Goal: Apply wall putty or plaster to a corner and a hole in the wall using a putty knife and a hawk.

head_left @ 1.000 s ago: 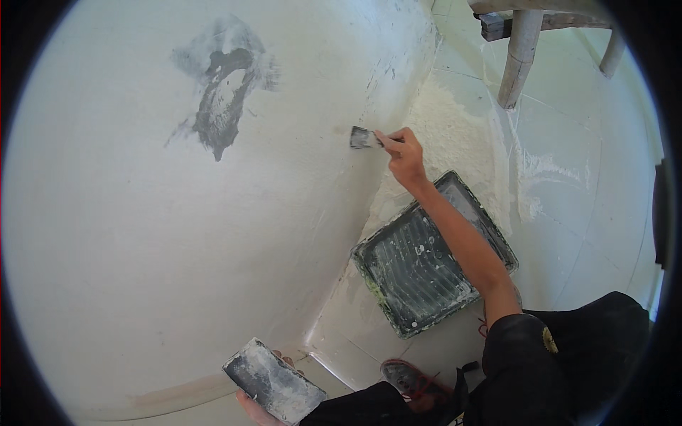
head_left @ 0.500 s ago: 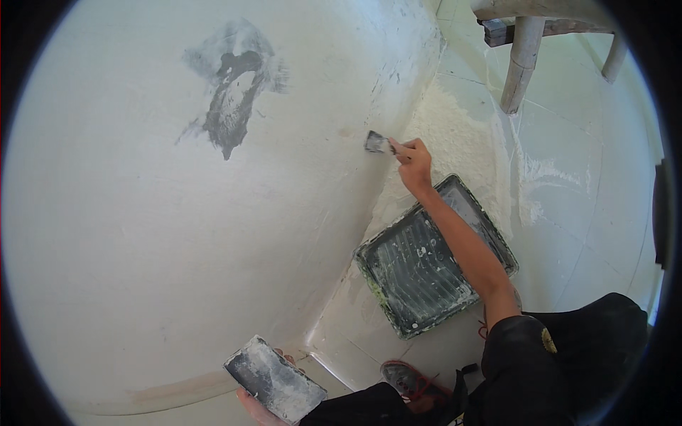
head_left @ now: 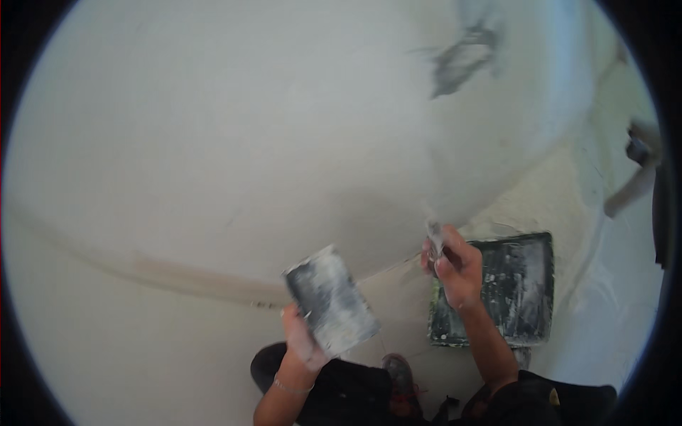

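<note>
My left hand [head_left: 302, 346] holds a flat rectangular plaster board [head_left: 331, 299], smeared grey and white, tilted up in front of me. My right hand [head_left: 453, 266] grips a small putty knife [head_left: 434, 237], blade up, close to the right of the board and not touching it. Both hands are low, in front of a white plastered wall [head_left: 249, 142]. A dark grey unfinished patch [head_left: 462, 60] shows on the wall at the upper right.
A black tray [head_left: 526, 284] smeared with white plaster lies on the floor just right of my right hand. A wooden stool leg [head_left: 629, 195] stands at the far right. My shoe [head_left: 398, 373] and dark trousers are at the bottom.
My right hand has pulled the putty knife off the wall and down beside the board. The left hand has lifted the board higher. The view has swung left, so the grey patch shifted right.
</note>
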The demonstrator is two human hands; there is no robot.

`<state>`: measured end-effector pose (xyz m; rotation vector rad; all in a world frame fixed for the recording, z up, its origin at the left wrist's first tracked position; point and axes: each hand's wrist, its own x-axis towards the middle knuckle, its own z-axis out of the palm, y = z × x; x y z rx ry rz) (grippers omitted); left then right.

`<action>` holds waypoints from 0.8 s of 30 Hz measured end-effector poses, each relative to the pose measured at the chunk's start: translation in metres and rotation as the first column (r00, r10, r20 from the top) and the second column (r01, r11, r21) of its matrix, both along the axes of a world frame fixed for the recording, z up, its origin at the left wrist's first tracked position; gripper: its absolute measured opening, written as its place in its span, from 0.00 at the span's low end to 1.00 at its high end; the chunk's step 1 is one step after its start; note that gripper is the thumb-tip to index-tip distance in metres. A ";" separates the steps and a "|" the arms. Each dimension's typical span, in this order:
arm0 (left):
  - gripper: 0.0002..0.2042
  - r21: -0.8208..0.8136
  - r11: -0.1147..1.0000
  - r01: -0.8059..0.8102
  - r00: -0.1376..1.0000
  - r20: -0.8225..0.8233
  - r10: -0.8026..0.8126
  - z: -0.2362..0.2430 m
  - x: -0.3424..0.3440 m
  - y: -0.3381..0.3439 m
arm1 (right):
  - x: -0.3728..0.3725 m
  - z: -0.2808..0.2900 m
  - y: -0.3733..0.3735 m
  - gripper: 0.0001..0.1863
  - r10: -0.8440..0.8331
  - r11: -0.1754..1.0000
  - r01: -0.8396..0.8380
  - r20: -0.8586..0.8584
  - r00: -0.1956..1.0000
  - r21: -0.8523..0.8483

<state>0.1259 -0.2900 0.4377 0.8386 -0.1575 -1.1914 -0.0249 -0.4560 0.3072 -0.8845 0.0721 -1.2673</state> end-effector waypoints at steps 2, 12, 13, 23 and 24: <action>0.29 0.064 0.998 0.018 0.998 -0.062 -0.014 0.003 0.003 -0.003 | 0.008 0.015 0.019 0.23 -0.060 0.988 0.047 -0.086 0.995 -0.146; 0.28 0.016 0.999 0.029 0.995 -0.093 -0.027 0.011 0.008 0.003 | 0.046 0.029 0.037 0.29 -0.381 0.784 0.216 -0.177 0.907 -0.582; 0.30 0.199 0.978 -0.066 0.994 0.098 0.047 0.013 0.006 0.000 | 0.049 0.025 0.037 0.29 -0.379 0.785 0.211 -0.182 0.907 -0.582; 0.35 -0.134 0.988 -0.083 0.992 0.087 0.095 0.010 0.023 0.019 | 0.036 -0.003 0.037 0.18 0.477 0.859 -0.468 0.008 0.879 0.206; 0.33 -0.115 0.990 -0.083 0.996 0.029 0.087 0.010 0.025 0.020 | 0.033 0.008 0.039 0.20 0.571 0.781 -0.570 0.076 0.817 0.258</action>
